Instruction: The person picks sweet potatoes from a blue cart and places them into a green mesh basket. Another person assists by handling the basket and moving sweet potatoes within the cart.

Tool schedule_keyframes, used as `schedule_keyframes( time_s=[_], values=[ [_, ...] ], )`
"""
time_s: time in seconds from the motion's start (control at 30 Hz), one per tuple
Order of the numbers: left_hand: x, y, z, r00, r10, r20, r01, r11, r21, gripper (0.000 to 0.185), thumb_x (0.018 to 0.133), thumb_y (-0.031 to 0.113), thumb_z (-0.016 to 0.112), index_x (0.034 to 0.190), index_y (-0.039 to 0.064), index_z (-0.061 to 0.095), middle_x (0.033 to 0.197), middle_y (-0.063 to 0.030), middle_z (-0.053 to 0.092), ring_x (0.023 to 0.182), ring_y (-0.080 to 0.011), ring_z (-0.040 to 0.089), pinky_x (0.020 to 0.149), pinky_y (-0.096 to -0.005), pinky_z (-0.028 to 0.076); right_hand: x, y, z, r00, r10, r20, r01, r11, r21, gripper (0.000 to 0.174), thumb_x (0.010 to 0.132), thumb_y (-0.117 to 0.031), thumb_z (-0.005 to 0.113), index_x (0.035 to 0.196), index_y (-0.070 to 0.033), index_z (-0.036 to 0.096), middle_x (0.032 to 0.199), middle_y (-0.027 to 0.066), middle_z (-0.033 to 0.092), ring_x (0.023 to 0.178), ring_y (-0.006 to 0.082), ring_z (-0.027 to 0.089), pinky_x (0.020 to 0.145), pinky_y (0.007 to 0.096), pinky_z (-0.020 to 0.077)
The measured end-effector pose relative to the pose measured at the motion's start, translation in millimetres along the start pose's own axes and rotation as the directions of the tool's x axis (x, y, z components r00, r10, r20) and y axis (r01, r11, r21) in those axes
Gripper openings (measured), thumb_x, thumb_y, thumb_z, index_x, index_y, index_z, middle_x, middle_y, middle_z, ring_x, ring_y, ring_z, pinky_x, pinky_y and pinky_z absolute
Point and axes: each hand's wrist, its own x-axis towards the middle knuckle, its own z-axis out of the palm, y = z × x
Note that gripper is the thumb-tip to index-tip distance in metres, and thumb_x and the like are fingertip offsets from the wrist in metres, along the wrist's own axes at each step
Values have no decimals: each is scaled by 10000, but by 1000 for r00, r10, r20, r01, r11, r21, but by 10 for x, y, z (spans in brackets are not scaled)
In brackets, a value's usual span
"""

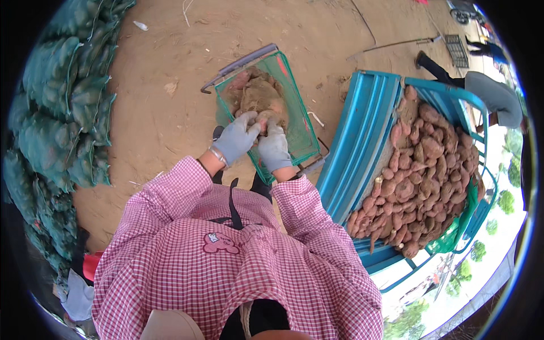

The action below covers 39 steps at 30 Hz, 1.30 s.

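A green mesh bag [297, 123] hangs open on a metal frame with grey padded bars [246, 61] at both ends. Inside it lie several sweet potatoes [260, 95], brownish and caked with soil. My left hand [238, 138], in a light grey glove, and my right hand [274, 146], gloved likewise, meet at the bag's near part. Between their fingers is a reddish sweet potato [263, 121], which both hands grip. The undersides of the fingers are hidden.
Filled green mesh sacks [51, 127] are stacked at the left. On the right, a blue cart bed [361, 140] holds a heap of sweet potatoes [429, 182]. A person [493, 95] bends beside it. A long-handled tool [395, 44] lies on the dirt beyond.
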Motion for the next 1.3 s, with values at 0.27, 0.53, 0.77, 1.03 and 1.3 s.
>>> schedule_keyframes(
  time_s=[0.27, 0.53, 0.77, 1.03, 1.3],
  values=[
    [367, -43, 452, 965, 232, -122, -176, 918, 355, 674, 887, 415, 795, 1400, 19, 614, 1365, -254, 609, 1290, -408, 593, 1103, -454, 472, 52, 536, -200, 966, 85, 244, -258, 341, 904, 557, 927, -23, 603, 1479, 24, 538, 1269, 111, 677, 985, 222, 722, 887, 301, 598],
    [680, 290, 440, 931, 267, -250, -139, 890, 434, 493, 964, 465, 676, 1197, 36, 743, 1147, -232, 752, 1119, -392, 711, 991, -442, 547, 176, 662, -507, 998, 51, 29, -54, 609, 791, 598, 883, -165, 700, 1432, 34, 571, 1311, 235, 673, 1152, 380, 686, 954, 421, 569],
    [1108, 456, 394, 922, -50, -384, 63, 998, 24, 407, 944, 352, 728, 1159, 7, 738, 1025, -175, 773, 828, -223, 746, 744, -357, 590, 423, 201, -456, 968, -139, -210, 139, 990, -14, 506, 827, -311, 758, 1226, -9, 678, 1236, 236, 682, 1130, 389, 690, 959, 470, 547],
    [1651, 221, 154, 921, -90, -379, 166, 971, 172, 391, 878, 369, 720, 1044, 21, 785, 857, -165, 768, 728, -242, 739, 688, -391, 584, 1082, -39, -175, 912, -308, -271, 265, 946, -185, 149, 898, -229, 665, 935, -89, 698, 928, 174, 718, 881, 372, 726, 746, 469, 580],
    [2244, 292, 0, 963, 208, -172, 83, 376, 923, 312, 1005, 167, 484, 1142, 67, 746, 1204, -219, 735, 1026, -397, 746, 834, -513, 602, 207, 0, -442, 988, -137, -72, 143, 985, 101, 315, 790, -220, 821, 1043, -76, 701, 997, 166, 735, 910, 343, 737, 823, 450, 588]
  ],
)
